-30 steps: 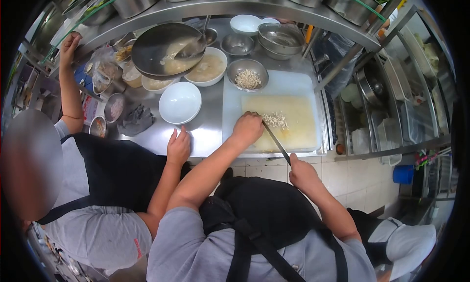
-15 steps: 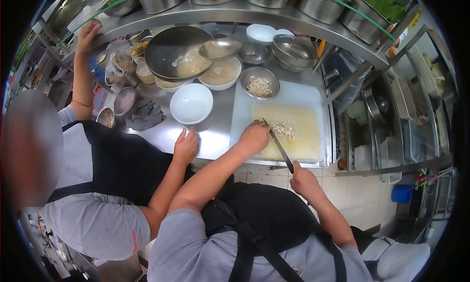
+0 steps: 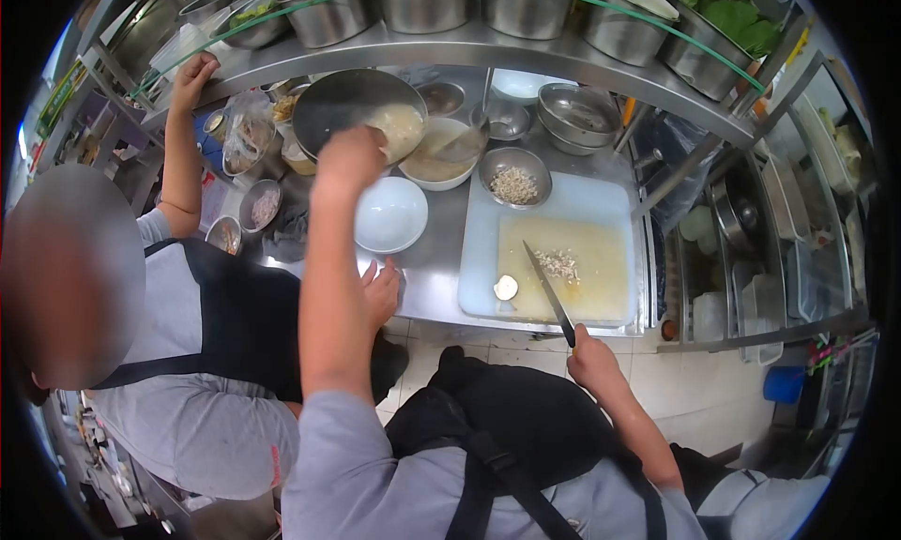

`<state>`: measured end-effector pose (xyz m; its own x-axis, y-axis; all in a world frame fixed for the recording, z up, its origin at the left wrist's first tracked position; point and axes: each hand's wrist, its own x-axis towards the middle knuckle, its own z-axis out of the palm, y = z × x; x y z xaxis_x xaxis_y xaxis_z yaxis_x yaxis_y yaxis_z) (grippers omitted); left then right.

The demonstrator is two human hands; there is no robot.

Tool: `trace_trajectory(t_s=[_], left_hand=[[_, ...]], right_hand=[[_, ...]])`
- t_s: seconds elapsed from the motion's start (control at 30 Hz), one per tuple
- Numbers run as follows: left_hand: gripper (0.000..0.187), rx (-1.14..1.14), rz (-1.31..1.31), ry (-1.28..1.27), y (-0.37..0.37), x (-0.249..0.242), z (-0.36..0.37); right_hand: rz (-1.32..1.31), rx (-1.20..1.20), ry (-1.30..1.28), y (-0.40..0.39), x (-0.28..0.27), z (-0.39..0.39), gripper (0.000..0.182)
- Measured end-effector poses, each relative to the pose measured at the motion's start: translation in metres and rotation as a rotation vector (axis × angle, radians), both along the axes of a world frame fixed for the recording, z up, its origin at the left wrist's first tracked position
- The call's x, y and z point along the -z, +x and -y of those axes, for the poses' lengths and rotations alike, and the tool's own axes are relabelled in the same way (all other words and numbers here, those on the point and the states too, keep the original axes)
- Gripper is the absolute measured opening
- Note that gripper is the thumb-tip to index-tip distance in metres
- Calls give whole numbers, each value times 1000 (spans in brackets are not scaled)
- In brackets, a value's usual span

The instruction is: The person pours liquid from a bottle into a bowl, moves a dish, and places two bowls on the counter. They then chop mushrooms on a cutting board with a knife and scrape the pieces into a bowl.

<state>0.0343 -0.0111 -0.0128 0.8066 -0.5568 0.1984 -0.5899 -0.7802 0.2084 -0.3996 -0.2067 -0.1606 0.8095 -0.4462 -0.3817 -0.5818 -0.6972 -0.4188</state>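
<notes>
My right hand (image 3: 594,357) is closed round the handle of a kitchen knife (image 3: 547,287). The blade rests over the yellowish cutting board (image 3: 601,301), beside a small heap of finely chopped pale pieces (image 3: 560,264). On the board's left part lies a round whitish piece (image 3: 506,288). My left hand (image 3: 353,160) is stretched out over the near rim of a black wok (image 3: 324,104), blurred by motion. Its fingers are smeared, and whether they hold anything does not show. A white bowl (image 3: 391,216) sits just beneath that hand.
A steel bowl of chopped pieces (image 3: 514,182) stands on the blue-white board (image 3: 479,249). A ladle (image 3: 462,146) dips over a bowl of liquid. At left, a co-worker's hand (image 3: 380,294) is at the table edge. A steel shelf (image 3: 450,52) with containers spans overhead.
My left hand has left the board and swung up and left to the wok, uncovering the round whitish piece. The ladle has moved from the wok over the bowl. My right hand keeps the knife.
</notes>
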Motion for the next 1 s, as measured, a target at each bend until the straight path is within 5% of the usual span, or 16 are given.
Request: trace_trajectory(t_s=[0.1, 0.23, 0.27, 0.4, 0.53, 0.63, 0.7, 1.0], left_hand=[[28, -100, -108, 148, 97, 28, 7], [30, 37, 55, 320, 165, 80, 2], [30, 113, 138, 314, 149, 64, 3], [22, 213, -326, -368, -16, -27, 22], [20, 470, -625, -388, -101, 29, 62], [27, 696, -516, -33, -133, 110, 83], [33, 755, -473, -20, -160, 144, 78], [48, 551, -436, -71, -185, 164, 102]], right_hand=[[20, -2, -2, 0, -2, -2, 34], [-24, 17, -9, 1, -5, -3, 34], [-16, 19, -8, 1, -5, -3, 34], [-37, 13, -8, 1, 3, 2, 35], [40, -28, 84, -2, -3, 7, 41], [-44, 94, 132, 3, -22, 8, 39], [-54, 141, 153, 4, -31, 9, 33], [0, 200, 107, -26, -24, 33, 41]])
